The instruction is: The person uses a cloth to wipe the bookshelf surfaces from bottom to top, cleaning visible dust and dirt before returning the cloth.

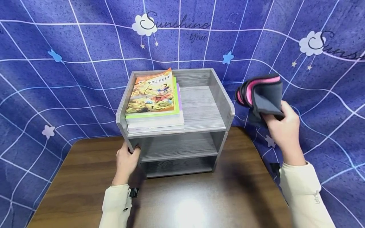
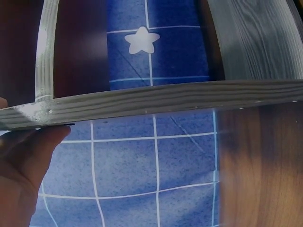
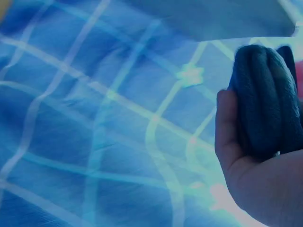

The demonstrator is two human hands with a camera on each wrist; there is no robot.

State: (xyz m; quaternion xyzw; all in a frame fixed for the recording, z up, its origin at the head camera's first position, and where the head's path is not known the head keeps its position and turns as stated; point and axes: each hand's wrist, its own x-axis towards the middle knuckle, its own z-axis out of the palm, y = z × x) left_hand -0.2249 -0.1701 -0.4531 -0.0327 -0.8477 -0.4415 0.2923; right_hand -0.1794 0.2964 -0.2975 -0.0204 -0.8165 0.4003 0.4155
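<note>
A small grey wood-grain shelf unit (image 1: 176,134) stands on the brown table. My left hand (image 1: 125,163) grips the edge of its left side panel below the top board; in the left wrist view the panel edge (image 2: 156,100) runs across, with the hand (image 2: 28,165) at its left end. Up to the right of the unit, clear of it, my right hand (image 1: 286,128) holds a folded grey cloth (image 1: 266,98) with dark edging and pink layers. In the right wrist view, the fingers and thumb wrap the lower part of the folded cloth (image 3: 262,101).
A stack of books (image 1: 155,98) lies on the left half of the top board, a colourful orange-yellow cover uppermost. Two lower shelf levels (image 1: 179,145) are beneath. Behind the wooden table (image 1: 94,158) hangs a blue curtain (image 1: 94,38) with white lines, clouds and stars.
</note>
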